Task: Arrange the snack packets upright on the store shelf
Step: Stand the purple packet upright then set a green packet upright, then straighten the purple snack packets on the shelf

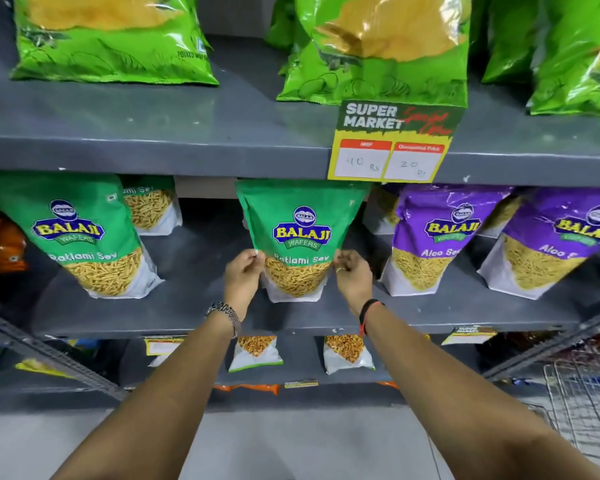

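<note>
Ratlami Sev packet point(300, 237), green Balaji pouch, stands upright at the middle of the grey middle shelf point(194, 317), base near the front lip, top edge just under the upper shelf point(153, 150) and touching the yellow price tag point(392, 143). Left hand point(241, 277) pinches its left side edge between thumb and fingers; right hand point(352, 275), fingers curled together, pinches the right side edge. Bare shelf lies open on both sides, between a second Ratlami Sev packet point(84, 237) to the left and a purple Aloo Sev packet point(433, 240) to the right.
</note>
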